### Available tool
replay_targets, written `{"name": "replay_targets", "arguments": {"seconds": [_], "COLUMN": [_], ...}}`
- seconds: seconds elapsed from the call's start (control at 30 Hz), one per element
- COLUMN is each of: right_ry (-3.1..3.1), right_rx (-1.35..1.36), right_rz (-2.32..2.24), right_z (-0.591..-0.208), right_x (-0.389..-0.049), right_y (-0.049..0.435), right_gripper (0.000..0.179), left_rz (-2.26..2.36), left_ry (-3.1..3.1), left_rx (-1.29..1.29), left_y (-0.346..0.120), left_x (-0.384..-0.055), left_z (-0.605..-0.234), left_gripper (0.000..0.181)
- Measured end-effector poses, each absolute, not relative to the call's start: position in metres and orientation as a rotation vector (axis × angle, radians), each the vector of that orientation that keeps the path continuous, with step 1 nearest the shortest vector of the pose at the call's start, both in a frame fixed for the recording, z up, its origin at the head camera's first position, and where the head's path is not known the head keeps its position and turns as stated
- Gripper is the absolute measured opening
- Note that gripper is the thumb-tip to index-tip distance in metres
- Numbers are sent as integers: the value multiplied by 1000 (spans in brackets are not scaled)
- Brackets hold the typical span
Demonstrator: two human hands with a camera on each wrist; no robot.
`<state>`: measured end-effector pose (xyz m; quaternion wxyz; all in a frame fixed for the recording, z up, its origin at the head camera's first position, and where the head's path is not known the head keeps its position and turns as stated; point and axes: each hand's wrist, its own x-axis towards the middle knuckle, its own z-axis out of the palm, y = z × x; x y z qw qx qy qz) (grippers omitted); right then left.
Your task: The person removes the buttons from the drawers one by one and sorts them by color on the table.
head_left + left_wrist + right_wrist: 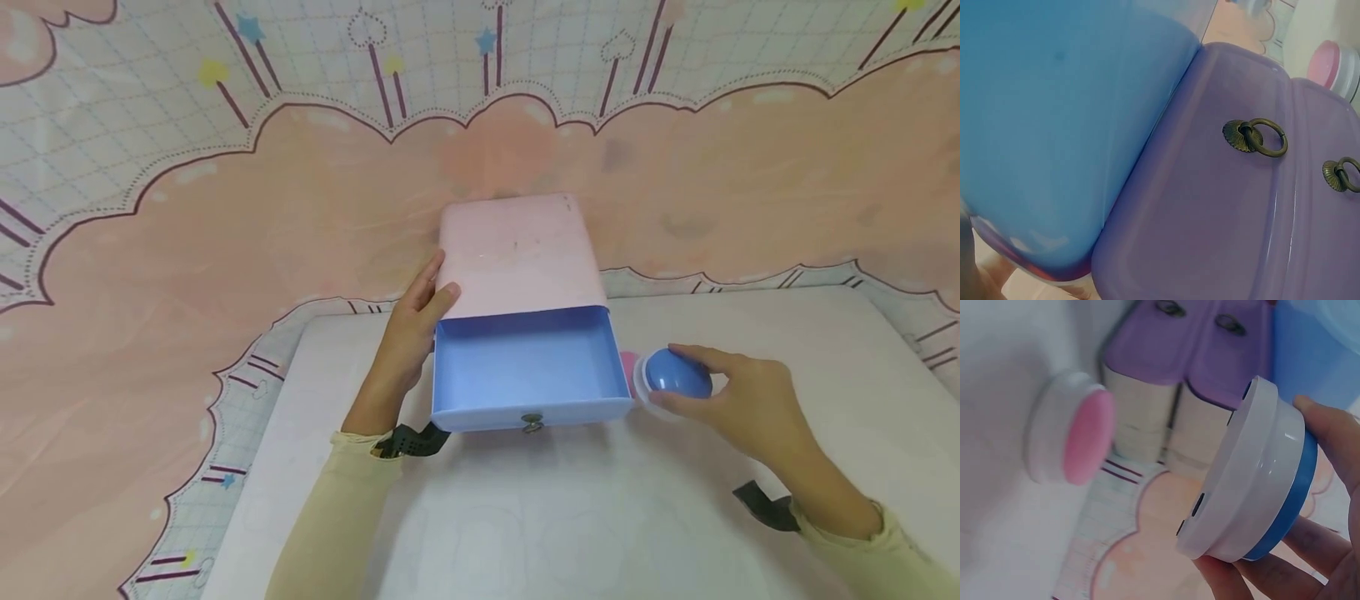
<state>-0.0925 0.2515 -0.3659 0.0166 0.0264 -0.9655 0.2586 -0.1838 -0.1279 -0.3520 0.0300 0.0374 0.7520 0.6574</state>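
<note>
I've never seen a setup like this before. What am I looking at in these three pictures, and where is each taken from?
There is no machine here: a person works with two bare hands. The wide picture comes from a head-worn camera looking forward and down; the closer two come from cameras on the left and right wrists.

On the white tabletop stands a small cabinet with a pale pink top. Its light-blue top drawer is pulled out; below are two closed purple drawers with brass-coloured ring handles.

The left hand rests against the cabinet's side. The right hand holds a round white-and-blue object; a round white-and-pink one sits near the cabinet.
</note>
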Motion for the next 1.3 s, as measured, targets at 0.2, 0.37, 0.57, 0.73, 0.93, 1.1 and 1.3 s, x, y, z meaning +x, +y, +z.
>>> {"name": "replay_targets", "arguments": {"seconds": [0.2, 0.37, 0.57, 0.73, 0.93, 1.1, 1.3], "right_ry": [-3057, -3098, -3073, -3072, -3106, -3142, -3146], "right_rx": [77, 96, 159, 197, 166, 145, 153], "right_rz": [799, 789, 769, 760, 763, 798, 824], "right_z": [-381, -394, -408, -418, -424, -427, -433], "right_x": [-90, -88, -84, -83, -80, -76, -75], "right_y": [248, 243, 242, 242, 240, 239, 238], "right_gripper": [89, 94, 83, 79, 78, 79, 77], "left_rz": [2026, 2040, 2022, 2022, 2019, 2009, 2001], "left_ry": [2306, 2293, 2297, 2311, 2306, 2313, 2312], "left_rx": [96, 89, 90, 109, 112, 101, 92], "left_y": [-129, -131, -130, -129, -129, -129, -129], "left_x": [-182, -181, -181, -182, -182, -182, -183], "left_z": [-351, -352, -353, -352, -351, -351, -350], "left_gripper": [62, 61, 61, 61, 61, 61, 60]}}
